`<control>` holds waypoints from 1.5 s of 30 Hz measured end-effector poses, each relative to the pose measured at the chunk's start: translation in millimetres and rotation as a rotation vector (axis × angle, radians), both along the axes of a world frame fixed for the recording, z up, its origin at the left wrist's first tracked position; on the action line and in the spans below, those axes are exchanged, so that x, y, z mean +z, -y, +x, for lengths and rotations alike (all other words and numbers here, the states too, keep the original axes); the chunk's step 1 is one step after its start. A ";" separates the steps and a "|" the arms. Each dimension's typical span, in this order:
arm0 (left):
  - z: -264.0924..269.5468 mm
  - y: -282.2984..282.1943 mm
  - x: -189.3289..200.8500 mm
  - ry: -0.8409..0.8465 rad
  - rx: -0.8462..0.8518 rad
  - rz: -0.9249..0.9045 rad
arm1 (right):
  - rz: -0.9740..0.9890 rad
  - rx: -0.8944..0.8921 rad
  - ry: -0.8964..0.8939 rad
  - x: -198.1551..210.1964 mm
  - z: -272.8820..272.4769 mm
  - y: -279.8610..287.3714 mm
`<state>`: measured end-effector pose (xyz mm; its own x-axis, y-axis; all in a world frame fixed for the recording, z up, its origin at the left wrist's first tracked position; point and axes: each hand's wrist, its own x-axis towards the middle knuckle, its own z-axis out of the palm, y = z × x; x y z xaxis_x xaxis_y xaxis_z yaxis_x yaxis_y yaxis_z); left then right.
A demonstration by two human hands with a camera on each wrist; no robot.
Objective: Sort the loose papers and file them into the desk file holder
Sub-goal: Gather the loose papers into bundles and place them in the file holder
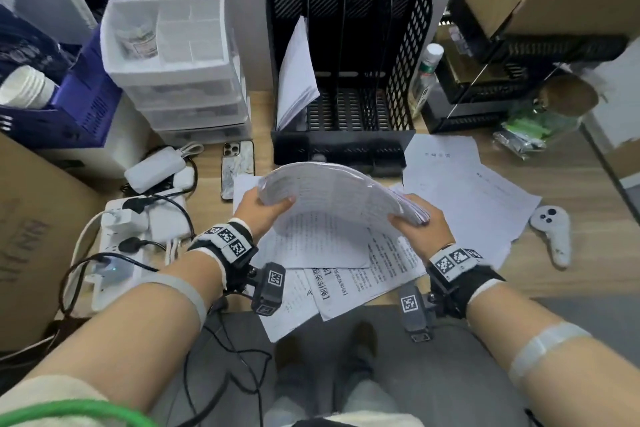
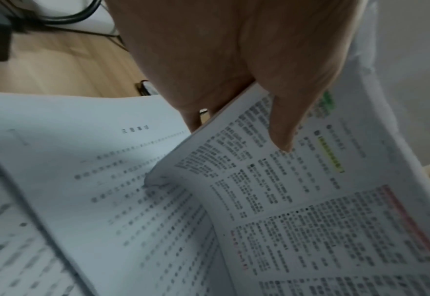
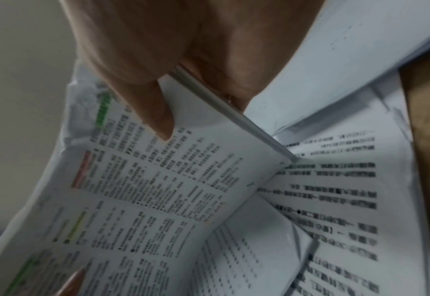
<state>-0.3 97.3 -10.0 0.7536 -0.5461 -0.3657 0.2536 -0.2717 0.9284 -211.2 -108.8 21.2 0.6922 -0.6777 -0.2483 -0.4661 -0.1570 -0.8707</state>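
A thick stack of printed papers point(image 1: 332, 191) arches upward above the desk, held at both ends. My left hand point(image 1: 266, 204) pinches its left edge, thumb on the printed face point(image 2: 282, 128). My right hand point(image 1: 415, 222) pinches the right edge, thumb on top point(image 3: 158, 118). The stack's printed face point(image 2: 297, 210) point(image 3: 158, 190) carries dense text with green, yellow and red highlights. Loose sheets point(image 1: 346, 263) lie spread on the desk below. The black file holder point(image 1: 346, 149) stands at the back against the wall, with a sheaf of white paper point(image 1: 298, 76) leaning in its leftmost slot.
More sheets point(image 1: 467, 191) lie right of the stack, beside a white controller point(image 1: 554, 232). A phone point(image 1: 237, 168), chargers and a power strip point(image 1: 128, 243) sit left. White drawers point(image 1: 180, 73), a bottle point(image 1: 427, 76), black trays point(image 1: 519, 80) and cardboard boxes point(image 1: 27, 236) crowd the edges.
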 end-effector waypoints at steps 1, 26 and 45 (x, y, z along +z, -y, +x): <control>-0.9 -1.4 -2.7 0.017 -0.013 0.010 | 0.017 0.003 -0.010 -2.2 -0.5 -1.2; 34.6 18.8 125.2 0.699 -0.357 0.094 | 0.295 -0.214 -0.196 165.4 84.1 34.8; 14.5 34.2 100.6 0.715 -0.831 0.241 | 0.005 -0.217 0.020 228.1 113.4 2.2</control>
